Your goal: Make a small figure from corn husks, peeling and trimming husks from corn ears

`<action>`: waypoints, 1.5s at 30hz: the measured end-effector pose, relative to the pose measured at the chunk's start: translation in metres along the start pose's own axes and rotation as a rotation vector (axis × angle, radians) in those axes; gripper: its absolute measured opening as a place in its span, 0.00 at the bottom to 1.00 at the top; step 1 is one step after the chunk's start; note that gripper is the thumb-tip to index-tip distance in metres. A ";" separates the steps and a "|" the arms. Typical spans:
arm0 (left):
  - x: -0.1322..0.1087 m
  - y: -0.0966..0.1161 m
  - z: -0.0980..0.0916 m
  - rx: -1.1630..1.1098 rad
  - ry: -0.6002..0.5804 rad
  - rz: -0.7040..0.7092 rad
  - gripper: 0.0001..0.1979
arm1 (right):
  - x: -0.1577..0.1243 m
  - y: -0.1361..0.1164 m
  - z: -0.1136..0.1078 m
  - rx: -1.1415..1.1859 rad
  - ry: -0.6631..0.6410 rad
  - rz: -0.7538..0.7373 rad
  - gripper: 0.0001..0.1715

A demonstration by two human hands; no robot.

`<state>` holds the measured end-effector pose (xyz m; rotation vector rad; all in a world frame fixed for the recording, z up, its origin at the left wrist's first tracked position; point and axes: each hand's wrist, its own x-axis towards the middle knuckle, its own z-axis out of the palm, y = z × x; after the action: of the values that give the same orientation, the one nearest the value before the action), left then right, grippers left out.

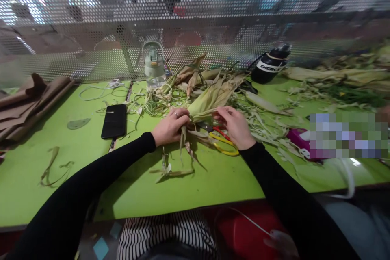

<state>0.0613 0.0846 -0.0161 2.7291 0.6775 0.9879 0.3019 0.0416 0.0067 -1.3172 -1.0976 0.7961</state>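
A bundle of pale green and tan corn husks [210, 97] lies slanted between my hands over the green table. My left hand [172, 126], a ring on one finger, is closed around the gathered base of the husks, and dry strips dangle below it. With fingers pinched, my right hand [234, 126] holds the edge of a husk leaf on the bundle's right side. Scissors [224, 145] with yellow and red handles lie partly under the husks and beside my right hand. Loose husk strips [170, 170] are on the table in front of me.
A black phone [113, 122] and a green half-round piece [78, 123] lie on the left, near folded brown paper [27, 105]. A clear bottle [154, 65] and a black bottle [271, 65] stand by the perforated metal screen [100, 57]. Husk shreds [265, 130] and a purple object [298, 140] are at right.
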 end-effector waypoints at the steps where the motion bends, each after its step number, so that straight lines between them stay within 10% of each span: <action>1: -0.002 0.000 0.000 0.015 -0.015 -0.008 0.11 | 0.001 -0.001 -0.001 0.032 0.008 0.028 0.26; 10: -0.005 -0.001 0.005 0.053 0.010 -0.030 0.11 | 0.011 -0.028 -0.020 0.231 -0.092 0.109 0.32; 15: -0.006 0.001 0.006 0.087 0.029 0.008 0.11 | 0.000 -0.016 -0.005 -0.117 -0.292 0.167 0.27; 22: -0.007 0.005 0.003 0.175 -0.011 0.056 0.10 | 0.001 -0.001 0.026 -0.051 -0.124 0.053 0.21; 37: -0.008 0.004 0.010 0.071 0.018 -0.193 0.23 | 0.010 -0.009 0.050 0.036 -0.219 -0.013 0.25; 45: -0.002 -0.017 0.006 0.080 0.017 -0.440 0.19 | -0.009 -0.007 0.077 0.559 -0.177 0.164 0.39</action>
<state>0.0577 0.0992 -0.0268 2.4679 1.2730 0.8898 0.2262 0.0587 0.0056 -0.8777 -0.8205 1.2557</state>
